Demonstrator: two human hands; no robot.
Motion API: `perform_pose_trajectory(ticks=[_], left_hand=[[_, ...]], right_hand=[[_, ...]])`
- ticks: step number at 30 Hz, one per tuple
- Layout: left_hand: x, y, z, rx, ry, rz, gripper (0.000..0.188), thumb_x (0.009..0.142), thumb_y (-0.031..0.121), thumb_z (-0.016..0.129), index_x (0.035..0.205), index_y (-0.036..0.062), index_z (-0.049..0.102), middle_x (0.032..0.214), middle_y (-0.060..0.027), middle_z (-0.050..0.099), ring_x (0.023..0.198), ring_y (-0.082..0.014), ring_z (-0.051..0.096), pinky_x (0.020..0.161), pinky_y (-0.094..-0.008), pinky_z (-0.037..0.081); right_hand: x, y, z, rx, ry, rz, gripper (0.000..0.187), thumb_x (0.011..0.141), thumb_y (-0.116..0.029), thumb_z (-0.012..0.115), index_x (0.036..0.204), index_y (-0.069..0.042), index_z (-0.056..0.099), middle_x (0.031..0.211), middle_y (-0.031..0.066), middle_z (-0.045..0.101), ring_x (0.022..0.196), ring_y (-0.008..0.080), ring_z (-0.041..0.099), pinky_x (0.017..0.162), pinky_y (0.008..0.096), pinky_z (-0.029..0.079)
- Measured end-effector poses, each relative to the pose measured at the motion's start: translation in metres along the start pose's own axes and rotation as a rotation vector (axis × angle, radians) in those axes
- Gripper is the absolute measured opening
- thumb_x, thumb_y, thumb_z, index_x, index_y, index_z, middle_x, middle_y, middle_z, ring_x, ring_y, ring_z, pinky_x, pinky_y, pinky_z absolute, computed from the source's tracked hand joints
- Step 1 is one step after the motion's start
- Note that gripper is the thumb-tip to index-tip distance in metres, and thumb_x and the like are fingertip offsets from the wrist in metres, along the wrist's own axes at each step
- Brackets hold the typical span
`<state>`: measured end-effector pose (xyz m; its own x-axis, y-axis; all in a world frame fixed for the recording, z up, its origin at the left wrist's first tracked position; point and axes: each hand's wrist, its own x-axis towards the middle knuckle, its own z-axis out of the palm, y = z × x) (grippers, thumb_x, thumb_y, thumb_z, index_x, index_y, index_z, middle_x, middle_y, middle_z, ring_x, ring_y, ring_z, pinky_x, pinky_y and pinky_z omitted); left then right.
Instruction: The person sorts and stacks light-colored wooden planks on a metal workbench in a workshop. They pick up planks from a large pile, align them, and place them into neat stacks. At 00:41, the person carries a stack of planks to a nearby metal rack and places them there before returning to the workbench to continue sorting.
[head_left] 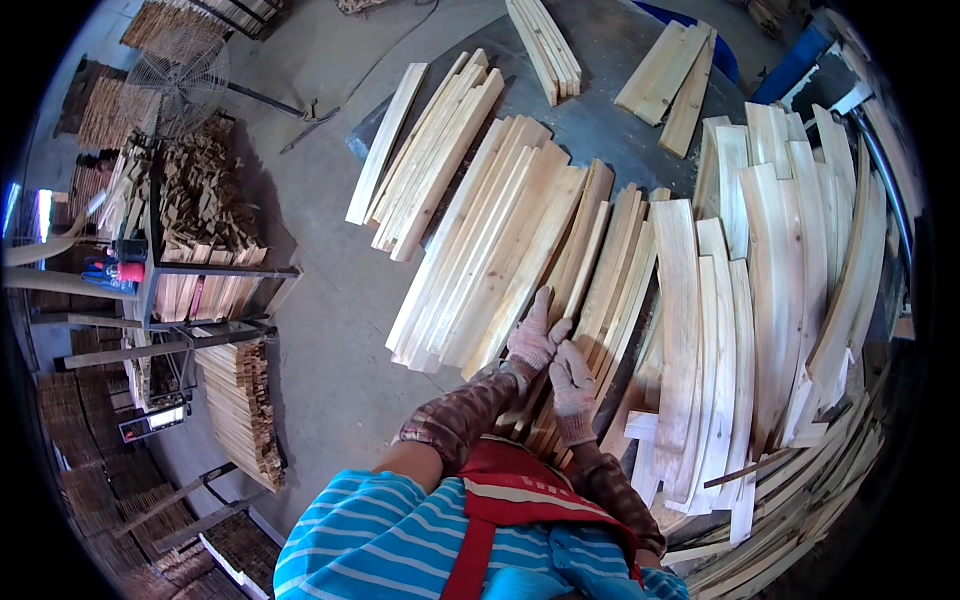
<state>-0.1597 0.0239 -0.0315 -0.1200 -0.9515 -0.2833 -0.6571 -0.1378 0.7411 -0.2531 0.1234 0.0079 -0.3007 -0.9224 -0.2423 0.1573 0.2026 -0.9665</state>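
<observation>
My left hand (532, 338), in a pale knitted glove, rests on the narrow wooden slats (575, 270) in front of me, its fingers stretched forward. Close beside it, my right hand (572, 385), gloved alike, lies over the same slats with its fingers extended. Neither hand shows a piece gripped in it; the undersides of the fingers are hidden. Left of my hands, a row of pale planks (490, 240) lies side by side. A bundle of slats (625, 265) runs close past my right hand.
A large heap of pale boards (780, 260) stands at the right. Smaller plank groups (440, 150) lie ahead on the dark round table (600, 130). A stacked metal rack (150, 270), a wire fan (180, 80) and a pile of slats (240, 410) stand at the left.
</observation>
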Motion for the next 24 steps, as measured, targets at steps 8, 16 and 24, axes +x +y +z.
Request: perform_pose_trajectory(ticks=[8, 16, 24], left_hand=[[0.009, -0.002, -0.001, -0.037, -0.040, 0.016, 0.088, 0.090, 0.043, 0.071, 0.158, 0.0121, 0.025, 0.137, -0.0258, 0.058, 0.127, -0.0404, 0.057, 0.103, -0.0436, 0.048], [0.010, 0.034, 0.005, 0.280, -0.006, -0.105, 0.083, 0.084, 0.026, 0.069, 0.155, 0.0151, 0.028, 0.117, -0.0281, 0.066, 0.110, -0.0438, 0.063, 0.089, -0.0513, 0.052], [0.017, 0.020, -0.046, -0.605, -0.190, -0.257, 0.073, 0.081, 0.004, 0.074, 0.143, -0.0104, 0.039, 0.108, -0.0147, 0.066, 0.096, -0.0180, 0.063, 0.081, -0.0292, 0.054]], right_hand=[[-0.006, -0.034, -0.011, -0.086, -0.013, 0.120, 0.042, 0.098, -0.009, 0.064, 0.137, 0.005, 0.056, 0.130, 0.0143, 0.064, 0.119, 0.0199, 0.061, 0.103, 0.0289, 0.046], [-0.015, -0.034, -0.020, -0.071, -0.023, 0.134, 0.040, 0.098, -0.010, 0.064, 0.136, 0.001, 0.057, 0.129, 0.0155, 0.064, 0.120, 0.0221, 0.062, 0.102, 0.0310, 0.047], [-0.008, -0.036, -0.018, -0.307, -0.034, 0.007, 0.073, 0.089, -0.033, 0.072, 0.147, -0.001, 0.044, 0.144, 0.0237, 0.051, 0.134, 0.0383, 0.050, 0.109, 0.0398, 0.043]])
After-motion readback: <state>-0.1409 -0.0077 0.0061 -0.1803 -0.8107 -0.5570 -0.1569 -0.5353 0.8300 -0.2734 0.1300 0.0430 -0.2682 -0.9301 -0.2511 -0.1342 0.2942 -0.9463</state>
